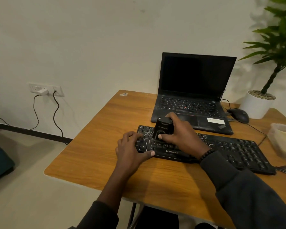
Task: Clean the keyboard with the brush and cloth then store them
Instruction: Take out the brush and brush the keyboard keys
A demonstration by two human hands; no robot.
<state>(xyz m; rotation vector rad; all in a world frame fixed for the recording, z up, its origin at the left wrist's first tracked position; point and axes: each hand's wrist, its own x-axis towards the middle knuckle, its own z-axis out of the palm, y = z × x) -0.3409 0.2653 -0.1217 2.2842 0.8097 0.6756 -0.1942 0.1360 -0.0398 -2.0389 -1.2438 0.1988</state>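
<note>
A black keyboard lies across the wooden table. My right hand grips a black block-shaped brush that stands on the keys at the keyboard's left part. My thumb is on its front and my fingers wrap over its top. My left hand holds the keyboard's left end, fingers on the keys and thumb against the front edge. No cloth is in view.
An open black laptop stands behind the keyboard. A black mouse and a white plant pot are at the back right. A translucent container sits at the right edge. Cables hang from a wall socket.
</note>
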